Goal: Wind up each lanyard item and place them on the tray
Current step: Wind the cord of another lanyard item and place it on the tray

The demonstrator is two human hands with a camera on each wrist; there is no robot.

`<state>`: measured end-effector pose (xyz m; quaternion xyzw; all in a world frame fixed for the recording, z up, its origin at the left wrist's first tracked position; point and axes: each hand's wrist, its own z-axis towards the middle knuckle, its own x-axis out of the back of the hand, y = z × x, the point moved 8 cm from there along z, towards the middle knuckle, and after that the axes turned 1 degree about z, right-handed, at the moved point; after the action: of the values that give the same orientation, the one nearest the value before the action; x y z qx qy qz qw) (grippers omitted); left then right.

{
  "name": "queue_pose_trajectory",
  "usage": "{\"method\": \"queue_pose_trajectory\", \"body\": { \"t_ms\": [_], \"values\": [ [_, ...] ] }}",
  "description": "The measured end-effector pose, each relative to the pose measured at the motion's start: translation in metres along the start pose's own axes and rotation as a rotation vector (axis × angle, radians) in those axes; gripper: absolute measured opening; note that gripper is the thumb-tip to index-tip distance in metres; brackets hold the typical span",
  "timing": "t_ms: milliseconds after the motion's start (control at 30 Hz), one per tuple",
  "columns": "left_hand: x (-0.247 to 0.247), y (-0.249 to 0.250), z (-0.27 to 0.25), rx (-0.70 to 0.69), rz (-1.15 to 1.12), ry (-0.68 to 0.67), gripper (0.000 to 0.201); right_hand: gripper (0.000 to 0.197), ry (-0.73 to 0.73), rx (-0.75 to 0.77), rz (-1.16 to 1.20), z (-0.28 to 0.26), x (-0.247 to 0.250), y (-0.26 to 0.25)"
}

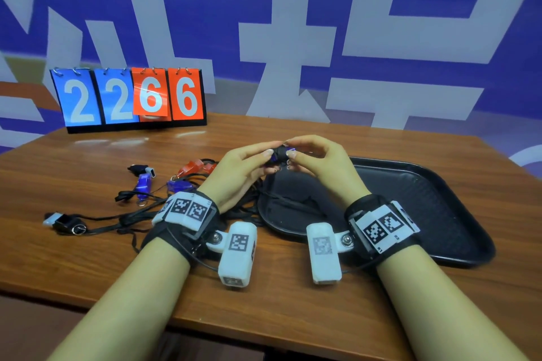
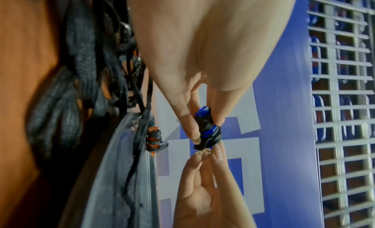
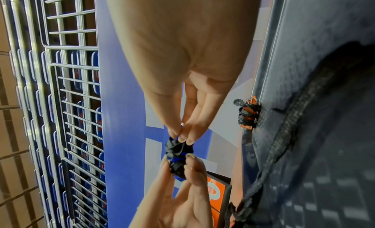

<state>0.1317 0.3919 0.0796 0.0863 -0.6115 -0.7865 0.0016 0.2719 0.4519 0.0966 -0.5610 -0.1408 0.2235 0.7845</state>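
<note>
A blue whistle wound in its black lanyard is held above the black tray's left end. My left hand pinches the bundle between thumb and fingers. My right hand pinches the lanyard's end at the bundle's other side. An orange whistle wrapped in black cord lies on the tray near its far rim; in the head view my hands hide it. A loose black lanyard trails across the tray.
Unwound whistles lie left of the tray in tangled black lanyards: red ones, two blue, two black-and-white. A flip scoreboard reading 2266 stands at the table's back left. A wire rack stands beyond.
</note>
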Motion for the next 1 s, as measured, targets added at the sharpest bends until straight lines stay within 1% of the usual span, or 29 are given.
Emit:
{"method": "queue_pose_trajectory", "body": {
  "t_ms": [67, 200, 300, 367, 433, 567, 667, 733, 833, 867, 1000],
  "values": [
    [-0.003, 0.008, 0.002, 0.003, 0.047, 0.003, 0.030, 0.019, -0.006, -0.002, 0.005, 0.001, 0.002, -0.001],
    [-0.005, 0.029, 0.015, 0.010, 0.104, 0.069, 0.023, 0.026, -0.015, 0.014, 0.001, 0.004, 0.008, -0.013],
    [-0.006, 0.038, 0.026, 0.051, 0.132, 0.103, 0.022, 0.028, 0.005, 0.016, -0.051, 0.012, 0.017, -0.026],
    [-0.007, 0.038, 0.035, 0.083, 0.160, 0.122, 0.020, 0.029, 0.002, -0.030, -0.042, 0.017, 0.023, -0.027],
    [-0.010, 0.032, 0.043, 0.122, 0.190, 0.115, 0.016, 0.028, 0.018, -0.119, 0.007, 0.022, 0.030, -0.018],
    [-0.014, 0.009, 0.059, 0.223, 0.128, 0.127, 0.015, 0.021, 0.107, -0.269, 0.027, 0.035, 0.042, 0.006],
    [-0.015, -0.008, 0.068, 0.285, 0.099, 0.162, 0.024, 0.021, 0.182, -0.333, 0.007, 0.043, 0.050, 0.024],
    [-0.011, -0.017, 0.072, 0.311, 0.177, 0.184, 0.030, 0.017, 0.216, -0.375, -0.032, 0.045, 0.054, 0.038],
    [-0.007, -0.030, 0.074, 0.376, 0.279, 0.184, 0.020, 0.020, 0.239, -0.450, -0.047, 0.046, 0.059, 0.057],
    [-0.006, -0.033, 0.074, 0.401, 0.299, 0.176, 0.023, 0.022, 0.242, -0.472, -0.036, 0.046, 0.060, 0.062],
    [-0.009, -0.038, 0.077, 0.429, 0.383, 0.113, 0.049, 0.024, 0.237, -0.513, -0.006, 0.046, 0.059, 0.072]
  ]
}}
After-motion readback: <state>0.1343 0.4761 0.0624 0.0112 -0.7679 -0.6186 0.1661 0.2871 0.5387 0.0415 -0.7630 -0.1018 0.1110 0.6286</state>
